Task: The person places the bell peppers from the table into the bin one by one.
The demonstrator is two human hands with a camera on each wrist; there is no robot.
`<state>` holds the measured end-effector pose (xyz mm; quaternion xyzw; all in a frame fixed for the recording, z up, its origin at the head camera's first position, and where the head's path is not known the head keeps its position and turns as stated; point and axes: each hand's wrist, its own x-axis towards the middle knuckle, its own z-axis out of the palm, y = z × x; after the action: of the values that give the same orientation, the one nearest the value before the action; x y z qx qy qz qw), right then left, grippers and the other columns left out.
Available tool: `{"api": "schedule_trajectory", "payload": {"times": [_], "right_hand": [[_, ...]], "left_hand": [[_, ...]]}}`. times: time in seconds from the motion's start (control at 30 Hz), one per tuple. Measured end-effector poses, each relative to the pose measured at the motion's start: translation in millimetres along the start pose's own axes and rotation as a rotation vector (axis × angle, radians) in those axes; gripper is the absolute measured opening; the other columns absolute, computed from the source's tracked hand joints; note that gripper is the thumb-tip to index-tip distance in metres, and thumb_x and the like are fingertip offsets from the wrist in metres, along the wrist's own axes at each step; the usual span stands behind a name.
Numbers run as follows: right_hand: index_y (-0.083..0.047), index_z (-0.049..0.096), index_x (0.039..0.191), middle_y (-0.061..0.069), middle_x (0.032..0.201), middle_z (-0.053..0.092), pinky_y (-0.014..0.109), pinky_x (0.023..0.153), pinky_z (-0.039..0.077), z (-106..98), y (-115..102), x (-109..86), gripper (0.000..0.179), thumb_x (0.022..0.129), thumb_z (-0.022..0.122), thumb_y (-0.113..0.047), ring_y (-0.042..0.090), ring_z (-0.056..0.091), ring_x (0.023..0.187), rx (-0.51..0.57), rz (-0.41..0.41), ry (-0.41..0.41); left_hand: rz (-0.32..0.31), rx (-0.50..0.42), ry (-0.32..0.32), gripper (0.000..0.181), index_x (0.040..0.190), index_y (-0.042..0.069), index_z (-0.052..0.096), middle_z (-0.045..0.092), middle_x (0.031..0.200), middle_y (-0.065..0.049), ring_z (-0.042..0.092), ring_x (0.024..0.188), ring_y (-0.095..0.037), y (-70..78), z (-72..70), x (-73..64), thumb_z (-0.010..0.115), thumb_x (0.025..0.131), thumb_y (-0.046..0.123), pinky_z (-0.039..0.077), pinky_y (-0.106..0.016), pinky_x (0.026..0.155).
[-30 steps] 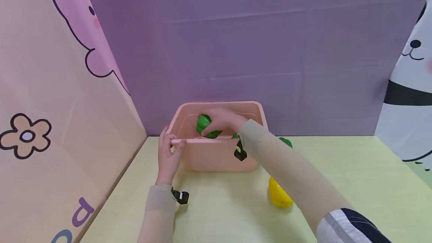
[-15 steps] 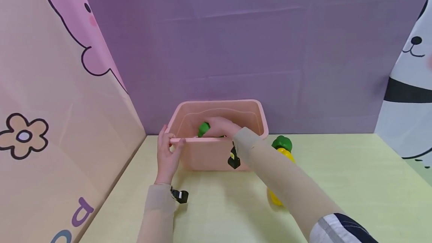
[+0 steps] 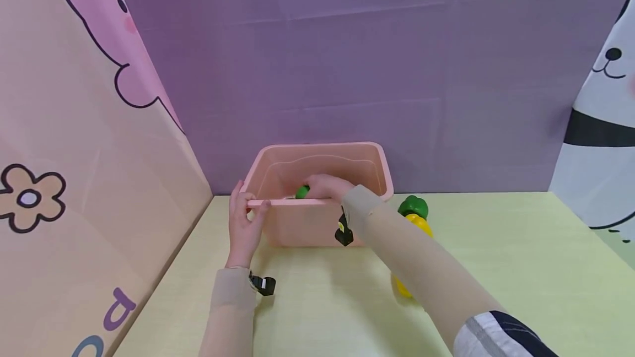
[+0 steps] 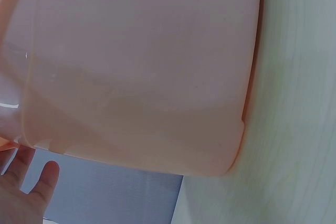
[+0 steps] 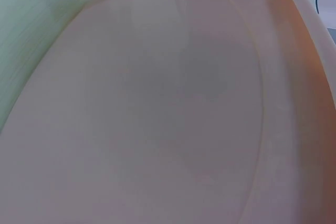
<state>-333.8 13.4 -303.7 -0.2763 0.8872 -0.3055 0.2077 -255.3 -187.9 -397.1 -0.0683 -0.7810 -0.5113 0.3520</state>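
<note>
A pink plastic bin stands at the back of the table. At its front left corner my left hand grips the rim, thumb in front; the left wrist view shows some of its fingers beside the bin wall. My right hand is down inside the bin, holding a green bell pepper. The front wall hides most of that pepper and the lower fingers. In the right wrist view only the bin's outer wall fills the frame, and no hand shows.
Right of the bin lie a green bell pepper and a yellow bell pepper. A second yellow piece shows nearer, partly behind my right forearm. A purple cloth wall rises directly behind the bin.
My right hand has lowered deeper into the bin with the green bell pepper, which shows less now. The left hand keeps its hold on the rim. The head view has shifted slightly.
</note>
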Motion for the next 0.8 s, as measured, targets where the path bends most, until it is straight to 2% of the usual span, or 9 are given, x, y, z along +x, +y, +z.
{"api": "schedule_trajectory", "payload": {"times": [0.13, 0.3, 0.47, 0.8], "right_hand": [[-0.009, 0.062, 0.098, 0.004, 0.089, 0.057, 0.028, 0.069, 0.04, 0.2, 0.5, 0.7, 0.013, 0.09, 0.06, -0.019, 0.017, 0.053, 0.08, -0.069, -0.017, -0.015], [-0.009, 0.068, 0.103, 0.001, 0.095, 0.062, 0.029, 0.075, 0.042, -0.3, -0.5, 1.3, 0.02, 0.091, 0.055, -0.02, 0.017, 0.055, 0.086, -0.155, -0.034, -0.024], [-0.01, 0.069, 0.107, 0.001, 0.101, 0.065, 0.03, 0.081, 0.045, 0.4, -0.1, 1.1, 0.023, 0.09, 0.056, -0.021, 0.017, 0.057, 0.09, -0.158, -0.014, -0.027], [-0.007, 0.066, 0.094, 0.003, 0.091, 0.061, 0.03, 0.074, 0.041, -1.1, 0.8, 0.2, 0.018, 0.091, 0.055, -0.021, 0.018, 0.054, 0.084, -0.185, -0.002, -0.018]], "left_hand": [[-0.002, 0.001, -0.004, 0.024, 0.096, 0.009, 0.048, 0.025, 0.156, -0.006, 0.032, 0.137, -0.034, 0.2, 0.0, -1.1, 0.065, 0.093, 0.025, 0.036, -0.051, 0.096], [0.003, -0.006, 0.0, 0.025, 0.095, 0.009, 0.049, 0.025, 0.156, -0.005, 0.032, 0.136, -0.033, 0.4, 0.0, -1.0, 0.066, 0.093, 0.027, 0.035, -0.05, 0.096], [0.017, -0.014, 0.004, 0.025, 0.095, 0.009, 0.049, 0.026, 0.155, -0.008, 0.032, 0.136, -0.034, -1.3, -0.3, -1.7, 0.066, 0.092, 0.026, 0.036, -0.05, 0.095], [0.032, -0.049, 0.008, 0.024, 0.093, 0.007, 0.049, 0.026, 0.155, -0.006, 0.031, 0.137, -0.032, -3.2, 0.1, -2.5, 0.068, 0.091, 0.022, 0.034, -0.048, 0.094]]}}
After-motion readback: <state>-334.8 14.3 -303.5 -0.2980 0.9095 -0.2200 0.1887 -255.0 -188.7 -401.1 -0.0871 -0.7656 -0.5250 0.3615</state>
